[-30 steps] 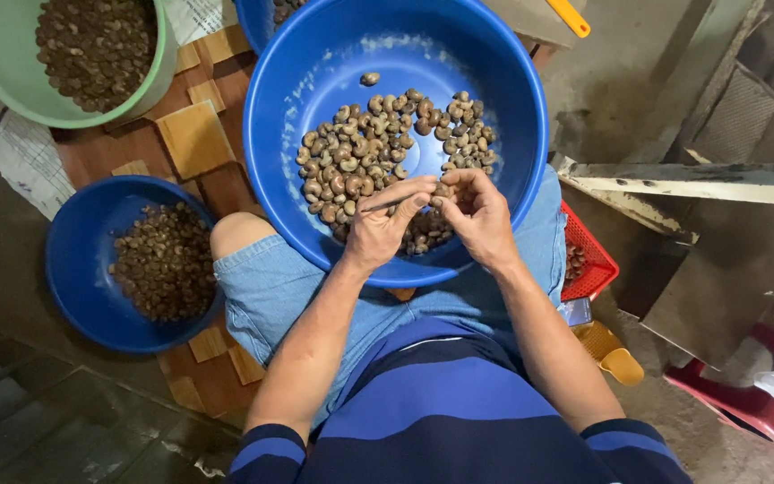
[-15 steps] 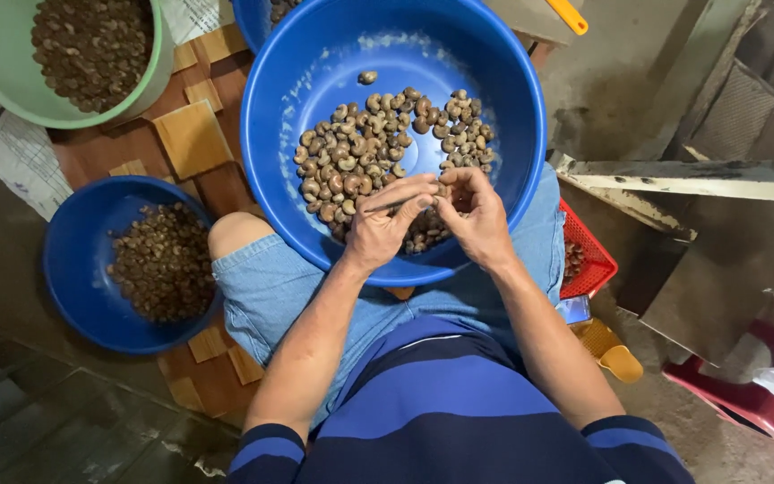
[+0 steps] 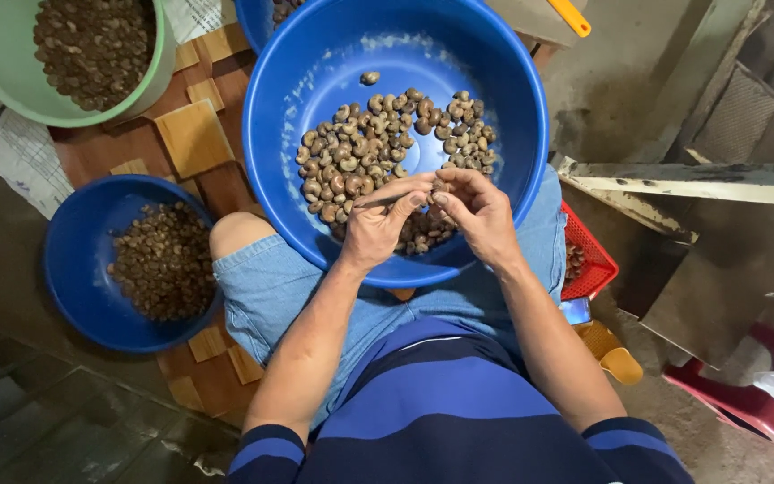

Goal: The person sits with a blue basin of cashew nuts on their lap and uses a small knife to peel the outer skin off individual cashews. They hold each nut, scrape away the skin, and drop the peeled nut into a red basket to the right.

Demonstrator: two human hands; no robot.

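Both hands meet over the big blue basin (image 3: 315, 81) on the lap. The left hand (image 3: 378, 224) pinches a thin tool (image 3: 387, 199), tip aimed toward three o'clock at a nut (image 3: 442, 188) nipped in the right hand (image 3: 477, 211) fingertips, held over the nut pile (image 3: 378, 143) so bits likely drop inside. At nine o'clock sits a smaller blue bowl (image 3: 73, 269); at eleven, a green bowl (image 3: 11, 94).
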